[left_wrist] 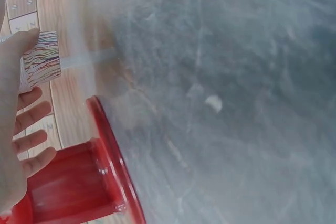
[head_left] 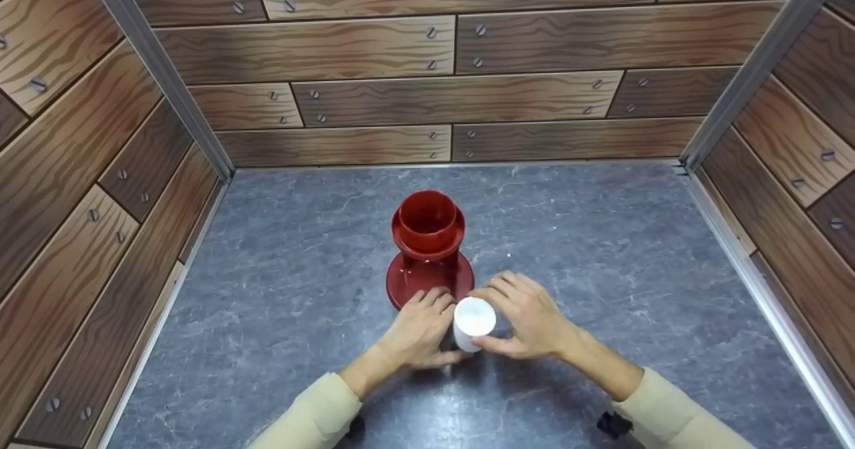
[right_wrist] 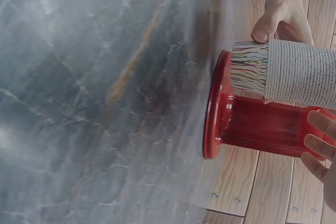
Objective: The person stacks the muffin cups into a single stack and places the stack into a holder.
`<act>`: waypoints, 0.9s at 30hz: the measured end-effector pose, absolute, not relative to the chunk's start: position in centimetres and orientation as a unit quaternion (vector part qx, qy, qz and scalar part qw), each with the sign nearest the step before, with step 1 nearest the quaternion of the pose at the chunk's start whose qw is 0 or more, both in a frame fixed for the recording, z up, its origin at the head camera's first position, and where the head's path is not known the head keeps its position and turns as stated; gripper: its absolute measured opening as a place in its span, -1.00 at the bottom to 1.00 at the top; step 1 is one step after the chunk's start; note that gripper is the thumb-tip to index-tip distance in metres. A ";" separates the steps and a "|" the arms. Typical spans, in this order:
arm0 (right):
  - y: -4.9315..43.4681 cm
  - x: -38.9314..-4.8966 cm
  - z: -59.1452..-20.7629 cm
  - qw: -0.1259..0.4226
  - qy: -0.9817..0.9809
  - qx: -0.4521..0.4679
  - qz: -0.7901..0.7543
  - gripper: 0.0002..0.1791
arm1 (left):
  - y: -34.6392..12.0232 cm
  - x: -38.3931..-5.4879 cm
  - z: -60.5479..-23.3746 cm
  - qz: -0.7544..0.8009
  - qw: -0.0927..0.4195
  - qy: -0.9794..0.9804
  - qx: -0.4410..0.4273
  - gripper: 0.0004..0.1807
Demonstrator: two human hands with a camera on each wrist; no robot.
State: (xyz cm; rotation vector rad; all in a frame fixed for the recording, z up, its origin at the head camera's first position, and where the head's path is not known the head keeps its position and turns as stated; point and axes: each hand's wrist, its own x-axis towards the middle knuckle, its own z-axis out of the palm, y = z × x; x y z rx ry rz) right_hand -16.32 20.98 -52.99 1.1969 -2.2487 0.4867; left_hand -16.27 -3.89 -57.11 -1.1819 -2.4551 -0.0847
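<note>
A white cup (head_left: 475,321) stands upright between both hands, its open top facing the head camera. The right wrist view shows its ribbed upper wall (right_wrist: 299,72) and a lower band (right_wrist: 249,69) of thin coloured lines. My right hand (head_left: 531,319) holds the cup from the right, thumb at the front and fingers curved behind. My left hand (head_left: 421,329) grips from the left, its thumb (left_wrist: 26,40) on the lower band. Some distance shows between the cup's bottom and the tabletop in the left wrist view. Just behind is a glossy red stand (head_left: 427,278) with a round base.
The red stand carries a dish and an open red cup-shaped top (head_left: 427,215). Grey marbled tabletop (head_left: 300,255) spreads around it. Wood-print walls (head_left: 374,48) with metal corner rails close off the back and both sides.
</note>
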 end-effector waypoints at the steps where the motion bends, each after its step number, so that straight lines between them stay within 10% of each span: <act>1: 20.9 -16.2 -52.8 0.270 -0.834 0.445 0.181 -0.34 | -4.0 -16.2 -56.9 -0.030 0.209 -0.880 -0.426 -0.18; 27: 19.1 -15.2 -46.9 0.284 -0.816 0.450 0.226 -0.33 | -5.8 -15.7 -50.8 -0.002 0.281 -0.859 -0.427 -0.23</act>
